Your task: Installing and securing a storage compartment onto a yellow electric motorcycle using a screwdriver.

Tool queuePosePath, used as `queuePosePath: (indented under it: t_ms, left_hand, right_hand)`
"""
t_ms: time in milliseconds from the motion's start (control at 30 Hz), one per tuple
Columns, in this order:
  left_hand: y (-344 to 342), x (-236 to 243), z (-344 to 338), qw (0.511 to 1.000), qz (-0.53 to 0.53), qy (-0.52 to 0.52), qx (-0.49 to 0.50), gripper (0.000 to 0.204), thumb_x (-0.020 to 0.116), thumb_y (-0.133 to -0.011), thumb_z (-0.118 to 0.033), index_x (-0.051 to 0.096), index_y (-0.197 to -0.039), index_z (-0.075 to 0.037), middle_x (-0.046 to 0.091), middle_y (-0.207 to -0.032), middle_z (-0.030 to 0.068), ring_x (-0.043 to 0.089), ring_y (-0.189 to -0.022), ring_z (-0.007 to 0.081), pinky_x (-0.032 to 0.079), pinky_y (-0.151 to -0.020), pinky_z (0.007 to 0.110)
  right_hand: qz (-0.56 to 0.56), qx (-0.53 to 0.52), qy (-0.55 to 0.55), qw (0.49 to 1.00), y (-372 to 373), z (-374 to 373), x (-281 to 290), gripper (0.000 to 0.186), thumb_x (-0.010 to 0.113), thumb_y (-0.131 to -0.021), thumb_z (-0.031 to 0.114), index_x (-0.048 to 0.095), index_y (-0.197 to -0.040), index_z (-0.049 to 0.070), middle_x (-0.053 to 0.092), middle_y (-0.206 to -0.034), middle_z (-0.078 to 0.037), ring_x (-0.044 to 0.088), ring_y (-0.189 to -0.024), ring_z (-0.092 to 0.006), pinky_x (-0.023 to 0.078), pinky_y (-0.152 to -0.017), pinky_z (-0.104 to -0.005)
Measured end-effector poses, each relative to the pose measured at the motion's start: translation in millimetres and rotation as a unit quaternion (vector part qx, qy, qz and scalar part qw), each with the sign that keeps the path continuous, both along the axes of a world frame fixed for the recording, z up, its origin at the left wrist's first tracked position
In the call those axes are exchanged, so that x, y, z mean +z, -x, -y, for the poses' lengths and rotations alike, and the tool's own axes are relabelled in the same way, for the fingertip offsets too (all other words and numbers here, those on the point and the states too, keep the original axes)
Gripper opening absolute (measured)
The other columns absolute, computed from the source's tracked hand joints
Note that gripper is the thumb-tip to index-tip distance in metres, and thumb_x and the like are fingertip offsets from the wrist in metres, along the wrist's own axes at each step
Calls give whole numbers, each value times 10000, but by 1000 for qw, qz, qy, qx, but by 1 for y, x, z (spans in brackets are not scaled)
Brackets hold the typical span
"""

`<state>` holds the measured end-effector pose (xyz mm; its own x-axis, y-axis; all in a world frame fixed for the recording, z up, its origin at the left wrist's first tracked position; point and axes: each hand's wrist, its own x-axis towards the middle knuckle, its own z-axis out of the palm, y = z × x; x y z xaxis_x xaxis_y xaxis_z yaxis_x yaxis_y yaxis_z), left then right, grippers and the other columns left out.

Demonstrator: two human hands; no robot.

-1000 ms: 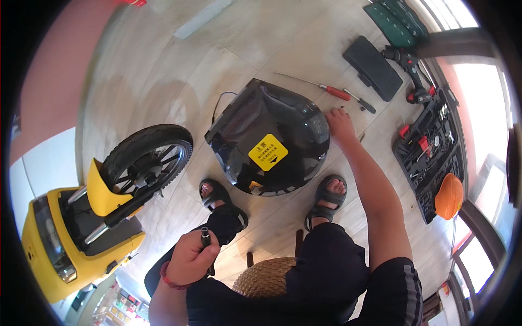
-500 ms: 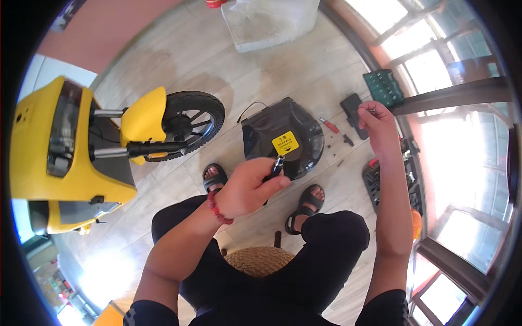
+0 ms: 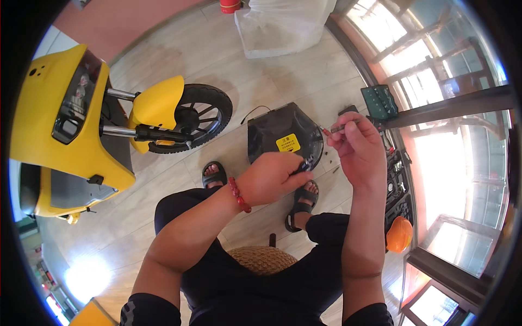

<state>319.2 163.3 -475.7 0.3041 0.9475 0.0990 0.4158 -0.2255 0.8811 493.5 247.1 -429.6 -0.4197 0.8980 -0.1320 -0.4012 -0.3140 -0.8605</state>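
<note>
My left hand (image 3: 272, 176), red bead bracelet at the wrist, is closed round a dark handled tool (image 3: 305, 164) with a metal end. Just to its right and higher, my right hand (image 3: 356, 146) pinches a small dark metal piece (image 3: 340, 128) between thumb and fingers. Below both hands on the floor lies a glossy black plastic housing (image 3: 274, 127) with a yellow label and a thin cable beside it. A red-handled screwdriver (image 3: 325, 131) lies right of the housing, partly hidden by my right hand.
A yellow two-wheeler (image 3: 49, 103) with its front wheel stands left. A black tool case (image 3: 398, 182), orange helmet-like object (image 3: 398, 233) and green case (image 3: 380, 100) lie along the windowed right wall. A white wrapped block (image 3: 283, 27) and red container (image 3: 229, 5) stand at the back.
Both hands have risen. My left hand moved up and right with its tool; my right hand left the floor beside the housing and now holds a small piece nearer the left. The view has shifted.
</note>
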Motion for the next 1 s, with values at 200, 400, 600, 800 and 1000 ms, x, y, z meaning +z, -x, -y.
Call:
queuePosePath:
  t_ms: [200,400,600,800,1000]
  left_hand:
    - [-3,-6,-15,1000,5,-15,-7,231,613,-813,-188,487,-733,-12,470,-658,145,484,-604,328,377,-541,377]
    - [2,-10,-30,997,31,-2,64,271,607,-811,-255,517,-721,-16,507,-666,154,518,-647,356,404,-563,405]
    - [4,-24,-22,998,30,-23,57,139,600,-813,-131,522,-779,-22,483,-654,118,494,-589,295,378,-527,356]
    - [3,-20,-25,997,29,-17,76,255,599,-817,-253,517,-777,-15,508,-698,165,517,-671,370,412,-586,412]
    - [11,-9,-28,994,17,-79,68,245,615,-803,-244,506,-791,-25,491,-697,143,512,-668,353,413,-591,409]
  right_hand:
    - [41,51,19,998,-7,-14,-6,148,486,-905,68,556,-996,-24,583,-918,-84,608,-898,-197,527,-797,-320]
    - [104,48,-4,993,1,-19,1,195,451,-898,17,542,-1063,-32,581,-977,-99,605,-903,-195,521,-807,-310]
    - [132,106,24,985,4,-5,-16,195,446,-896,7,533,-1065,-35,562,-1009,-95,595,-925,-188,508,-829,-305]
    - [113,90,31,989,6,-2,-16,194,447,-898,12,523,-1072,-29,562,-984,-99,601,-915,-193,511,-829,-313]
    - [94,92,-9,991,12,-5,-6,200,449,-888,-7,519,-1069,-56,564,-994,-113,600,-923,-200,525,-808,-315]
